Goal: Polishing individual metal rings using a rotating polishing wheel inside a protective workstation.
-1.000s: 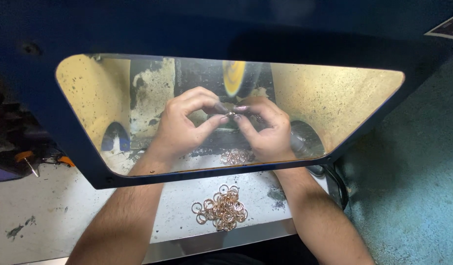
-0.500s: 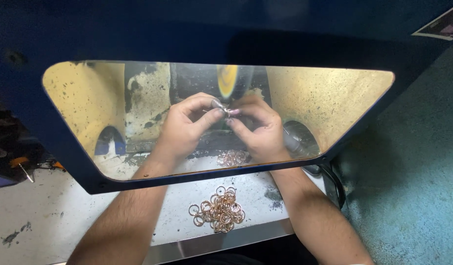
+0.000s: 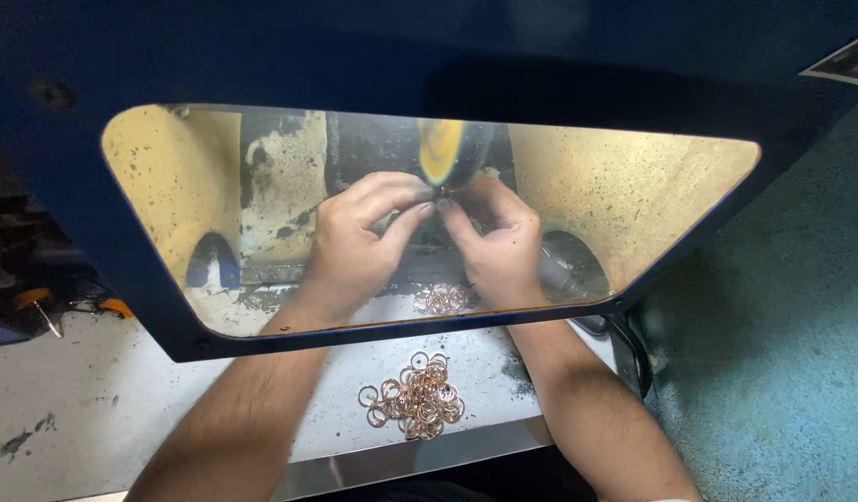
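Pinching a small ring (image 3: 441, 193) between fingertips of both hands, up against the lower edge of a yellowish polishing wheel (image 3: 443, 149) behind a clear shield (image 3: 633, 195). Left hand (image 3: 359, 237) curled narrow, thumb and forefinger closed toward the ring from the left; right hand (image 3: 494, 246) likewise curled tight, fingertips meeting the left ones just under the wheel. Ring itself mostly hidden by the fingers, only a glint showing, so exact grip on it hard to tell. Both forearms reaching in from the near edge, under the shield's dark blue frame (image 3: 401, 325). Just near of the hands, seen through the shield, a small cluster of copper-coloured rings (image 3: 441, 299) lying on the counter (image 3: 94, 409). Nearer still, outside the shield and between the two forearms, a larger heap of copper rings (image 3: 418, 398), loosely piled and overlapping. Inside the housing, walls coated in yellow-tan dust, with a dark rounded opening at far left (image 3: 211, 260) and another at right (image 3: 573, 265). Off to the left on the counter, an orange-handled tool (image 3: 39, 307). To the right, a black cable (image 3: 633, 349) curving down beside a teal floor (image 3: 782, 353).
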